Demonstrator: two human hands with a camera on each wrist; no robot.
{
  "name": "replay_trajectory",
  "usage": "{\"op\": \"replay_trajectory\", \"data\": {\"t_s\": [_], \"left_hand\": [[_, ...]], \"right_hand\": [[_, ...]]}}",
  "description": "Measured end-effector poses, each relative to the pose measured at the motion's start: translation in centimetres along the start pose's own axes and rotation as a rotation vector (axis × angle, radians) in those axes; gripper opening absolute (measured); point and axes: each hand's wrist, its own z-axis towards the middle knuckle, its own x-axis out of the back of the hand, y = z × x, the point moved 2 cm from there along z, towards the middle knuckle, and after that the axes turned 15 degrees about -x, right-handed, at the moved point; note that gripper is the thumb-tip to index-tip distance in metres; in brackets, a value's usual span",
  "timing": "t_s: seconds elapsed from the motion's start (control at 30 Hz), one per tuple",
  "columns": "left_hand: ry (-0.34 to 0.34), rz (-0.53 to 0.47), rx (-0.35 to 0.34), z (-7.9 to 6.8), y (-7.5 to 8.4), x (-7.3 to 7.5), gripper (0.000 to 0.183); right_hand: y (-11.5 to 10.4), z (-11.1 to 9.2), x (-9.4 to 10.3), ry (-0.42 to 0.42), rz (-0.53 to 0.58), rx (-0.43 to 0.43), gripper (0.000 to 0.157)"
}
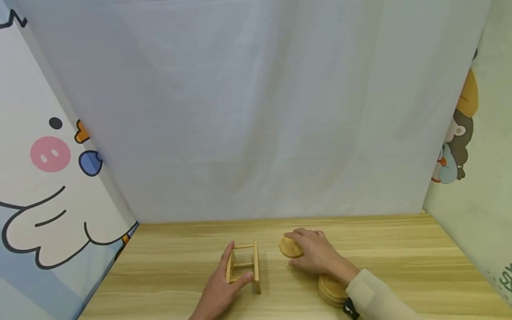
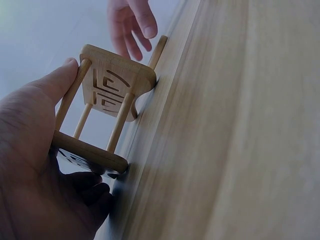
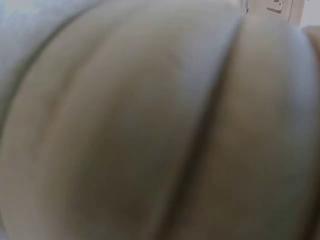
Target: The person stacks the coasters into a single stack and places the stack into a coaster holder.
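My left hand [image 1: 222,284] grips a small wooden coaster holder [image 1: 257,266] on the table. Its thumb and fingers are around the near panel in the left wrist view, where the holder's far panel [image 2: 112,82] shows cut-out lines and thin rods [image 2: 120,122] join the two panels. Right of the holder, a round wooden coaster [image 1: 290,248] lies partly under my right hand [image 1: 318,253]. In the left wrist view the right hand's fingers [image 2: 142,17] hang loosely apart, close over the edge-on coaster. A stack of coasters [image 1: 333,293] sits below the right wrist.
The wood-grained tabletop [image 1: 400,249] ends at a pale curtain [image 1: 224,111] behind. Cartoon-printed sheets [image 1: 24,111] flank both sides. A blurred cream sleeve [image 3: 140,125] fills most of the right wrist view.
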Motion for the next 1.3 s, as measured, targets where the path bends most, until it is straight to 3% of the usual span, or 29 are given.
{"op": "replay_trajectory", "data": {"t_s": [0.47,0.8,1.3], "left_hand": [[-0.005,-0.013,0.008,0.08,0.18,-0.04,0.104],[-0.01,-0.011,0.021,0.09,0.17,0.04,0.104],[-0.011,-0.014,0.032,0.25,0.06,-0.05,0.104]], "right_hand": [[0.32,-0.01,-0.56,-0.037,0.044,-0.011,0.079],[0.44,0.06,-0.9,-0.089,0.012,0.002,0.08],[0.45,0.16,-0.93,-0.001,-0.049,0.081,0.077]]}}
